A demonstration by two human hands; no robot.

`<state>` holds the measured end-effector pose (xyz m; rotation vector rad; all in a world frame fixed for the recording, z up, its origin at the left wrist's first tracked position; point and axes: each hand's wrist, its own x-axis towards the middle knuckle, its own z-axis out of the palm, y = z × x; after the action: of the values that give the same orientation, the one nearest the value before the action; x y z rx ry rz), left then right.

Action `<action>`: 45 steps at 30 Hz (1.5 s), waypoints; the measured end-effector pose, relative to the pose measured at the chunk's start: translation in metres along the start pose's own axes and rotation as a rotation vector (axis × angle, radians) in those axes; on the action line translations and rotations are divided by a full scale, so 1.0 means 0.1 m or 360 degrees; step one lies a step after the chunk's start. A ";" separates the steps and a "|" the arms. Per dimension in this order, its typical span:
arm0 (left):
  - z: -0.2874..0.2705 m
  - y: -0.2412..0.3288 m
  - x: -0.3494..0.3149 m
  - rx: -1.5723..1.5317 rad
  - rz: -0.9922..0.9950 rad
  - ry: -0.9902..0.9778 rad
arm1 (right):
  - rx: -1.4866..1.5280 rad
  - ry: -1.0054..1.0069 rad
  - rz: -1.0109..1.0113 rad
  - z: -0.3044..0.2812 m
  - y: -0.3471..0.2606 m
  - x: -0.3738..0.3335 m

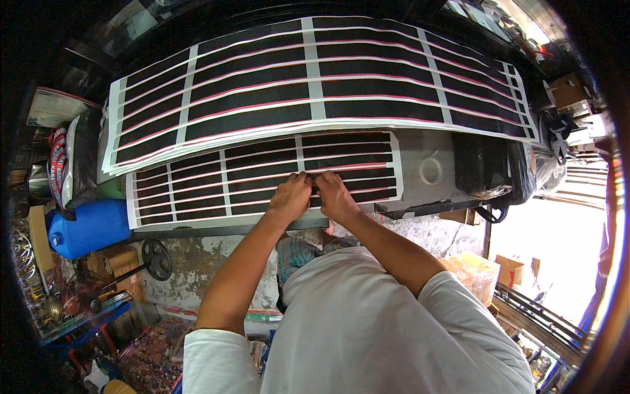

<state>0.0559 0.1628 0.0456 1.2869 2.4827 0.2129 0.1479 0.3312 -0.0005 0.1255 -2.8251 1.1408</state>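
Note:
A printed sheet [259, 174] with black panels divided by white and pink-red lines lies in front of me on a grey work surface [426, 141]. My left hand [292, 198] rests over the middle of this sheet, its fingers curled down and closed. Close beside it, a narrow gap away, my right hand [337, 200] is bent in the same way, with its fingertips at the sheet's lines. Whatever the fingertips pinch is hidden under the hands. Behind the sheet, a stack of larger sheets [367, 79] with the same black-panel pattern overlaps its far edge.
A roll of tape [430, 171] lies on the surface to the right, beside a black plastic-wrapped bundle [485, 164]. At the left stand a blue jerrycan [92, 228] and a black handwheel [157, 259]. Cardboard boxes [508, 269] sit at the lower right, near a bright opening.

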 end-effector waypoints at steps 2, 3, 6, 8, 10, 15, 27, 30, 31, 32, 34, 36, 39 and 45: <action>0.02 -0.02 -0.02 -0.0030 -0.0059 0.0001 | 0.0044 0.0040 0.0017 0.00 -0.03 0.00; 0.01 -0.04 -0.05 -0.0043 -0.0081 0.0034 | 0.0085 0.0039 0.0024 0.00 -0.02 0.00; -0.04 -0.14 -0.16 -0.0249 -0.0062 0.0188 | 0.0051 0.0056 0.0038 0.01 -0.01 -0.01; -0.06 -0.15 -0.29 -0.0422 -0.0106 0.0302 | 0.0052 0.0035 0.0040 0.01 0.02 -0.02; 0.13 -0.17 -0.51 -0.0382 -0.0215 0.0514 | 0.0040 -0.0002 0.0003 -0.01 -0.04 -0.02; 0.28 0.03 -0.61 0.0010 -0.0215 0.0481 | 0.0043 -0.0012 0.0056 -0.04 -0.03 -0.04; 0.40 0.15 -0.69 0.0012 -0.0291 0.0296 | -0.0033 -0.0114 0.0059 -0.10 -0.11 -0.01; 0.46 0.25 -0.59 0.0010 -0.0396 0.0373 | -0.0001 -0.0087 0.0081 -0.08 -0.08 -0.01; 0.47 0.28 -0.58 -0.0025 -0.0431 0.0380 | 0.0024 -0.0050 0.0094 -0.05 -0.05 -0.01; 0.48 0.32 -0.60 -0.0060 -0.0465 0.0386 | 0.0043 -0.0045 0.0088 -0.01 -0.02 -0.02; 0.49 0.35 -0.65 -0.0114 -0.0494 0.0369 | 0.0068 -0.0033 0.0070 -0.02 -0.01 0.00; 0.47 0.34 -0.73 -0.0148 -0.0483 0.0305 | 0.0010 -0.0049 0.0014 -0.02 -0.02 -0.02; 0.44 0.18 -0.80 -0.0116 -0.0546 0.0489 | 0.0084 -0.0003 0.0008 -0.03 0.02 -0.01; 0.55 -0.74 -1.21 -0.0059 -0.0978 0.0812 | 0.0174 0.0606 0.0362 -0.45 0.55 -0.28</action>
<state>0.0837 0.0206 0.0010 0.4293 3.1410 0.4713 0.1723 0.4033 -0.0098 -0.3752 -2.4853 1.2100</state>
